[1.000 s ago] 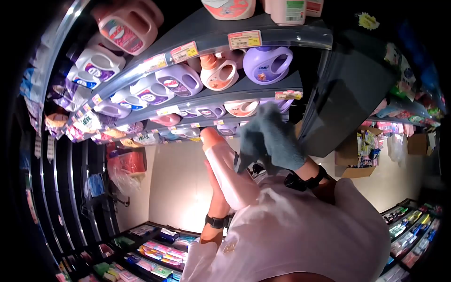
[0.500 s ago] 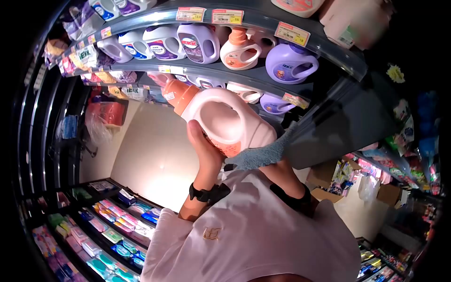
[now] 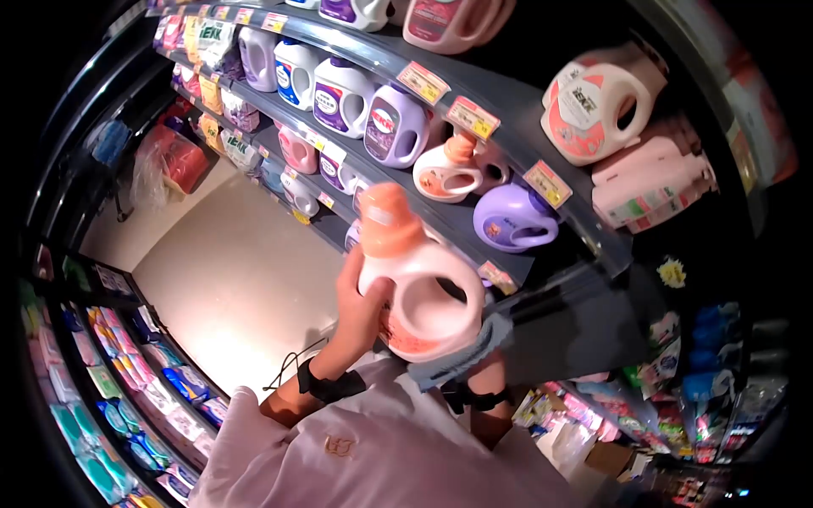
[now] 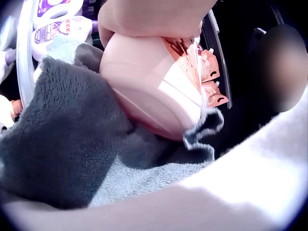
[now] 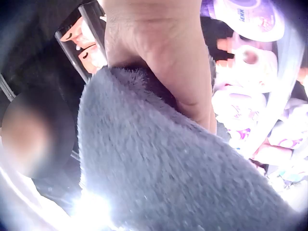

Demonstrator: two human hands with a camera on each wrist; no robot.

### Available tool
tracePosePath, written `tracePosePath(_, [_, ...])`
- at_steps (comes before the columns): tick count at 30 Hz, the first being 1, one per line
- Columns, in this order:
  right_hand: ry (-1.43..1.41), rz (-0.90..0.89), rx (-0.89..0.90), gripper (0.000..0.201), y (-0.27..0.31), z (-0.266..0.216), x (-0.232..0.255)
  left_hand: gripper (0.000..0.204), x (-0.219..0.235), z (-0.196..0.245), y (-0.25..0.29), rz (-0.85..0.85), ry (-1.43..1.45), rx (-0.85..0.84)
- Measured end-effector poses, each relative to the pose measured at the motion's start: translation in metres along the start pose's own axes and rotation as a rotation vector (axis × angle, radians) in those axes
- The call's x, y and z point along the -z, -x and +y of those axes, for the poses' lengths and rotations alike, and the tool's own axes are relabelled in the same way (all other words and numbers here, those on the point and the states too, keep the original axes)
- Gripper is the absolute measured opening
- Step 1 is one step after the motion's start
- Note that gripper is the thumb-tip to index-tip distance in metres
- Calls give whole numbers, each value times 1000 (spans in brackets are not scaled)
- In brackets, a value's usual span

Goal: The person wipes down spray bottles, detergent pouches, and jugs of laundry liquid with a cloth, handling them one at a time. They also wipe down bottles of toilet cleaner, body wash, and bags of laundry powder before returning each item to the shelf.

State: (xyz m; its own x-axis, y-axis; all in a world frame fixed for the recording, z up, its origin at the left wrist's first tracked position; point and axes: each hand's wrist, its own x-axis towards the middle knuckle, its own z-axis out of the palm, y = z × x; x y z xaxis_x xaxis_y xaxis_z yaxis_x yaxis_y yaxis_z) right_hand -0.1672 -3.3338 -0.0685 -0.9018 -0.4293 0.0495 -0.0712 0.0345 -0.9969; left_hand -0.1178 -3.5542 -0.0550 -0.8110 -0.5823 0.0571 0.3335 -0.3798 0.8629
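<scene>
A pale pink detergent bottle (image 3: 405,275) with an orange cap (image 3: 388,222) is held in front of the chest, its cap tilted up and to the left. My left hand (image 3: 359,309) grips the bottle's side below the cap, thumb across the front. A grey-blue fluffy cloth (image 3: 464,360) lies against the bottle's base. Behind the base, my right hand (image 3: 487,378) holds the cloth, which hides its fingers. From the left wrist, the bottle's base (image 4: 149,86) shows beside the draped cloth (image 4: 72,130). In the right wrist view the cloth (image 5: 159,144) covers most of the hand.
Shelves of detergent bottles (image 3: 395,127) run along the front, with price tags (image 3: 546,182) on their edges. A purple bottle (image 3: 512,218) stands near the shelf's right end. Packaged goods (image 3: 161,389) fill low racks at left. A cardboard box (image 3: 610,459) sits at lower right.
The bottle has turned from edge-on to showing its handle side, then tilted more upright. The cloth has moved from beside the bottle to its base. The head view has swung right.
</scene>
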Motion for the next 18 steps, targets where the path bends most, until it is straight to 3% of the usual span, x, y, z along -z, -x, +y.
tracePosePath(2, [51, -3, 5, 68, -2, 5, -8, 51, 0, 4, -4, -166, -222, -145])
tracePosePath(4, [115, -9, 14, 68, -6, 11, -17, 52, -3, 15, -12, -355, -331, -146])
tracePosePath(6, [159, -30, 31, 68, -12, 16, -25, 41, -10, 24, -13, -286, -332, 73])
tracePosePath(7, [185, -41, 43, 68, -15, 18, -32, 28, -13, 18, -15, -186, -433, -27])
tracePosePath(8, [206, -51, 50, 68, -18, 20, -37, 28, -15, 16, -16, -173, -428, -43])
tracePosePath(10, [240, -68, 72, 68, -24, 24, -46, 22, -19, 15, -19, -108, -839, -364])
tracePosePath(11, [255, -75, 83, 68, -26, 27, -51, 19, -22, 8, -16, -96, -904, -519])
tracePosePath(16, [260, -85, 111, 67, -32, 25, -50, 47, -37, 16, 17, -176, -980, -583])
tracePosePath(18, [277, -86, 117, 67, -30, 24, -48, 44, -43, 13, 29, -227, -1019, -648])
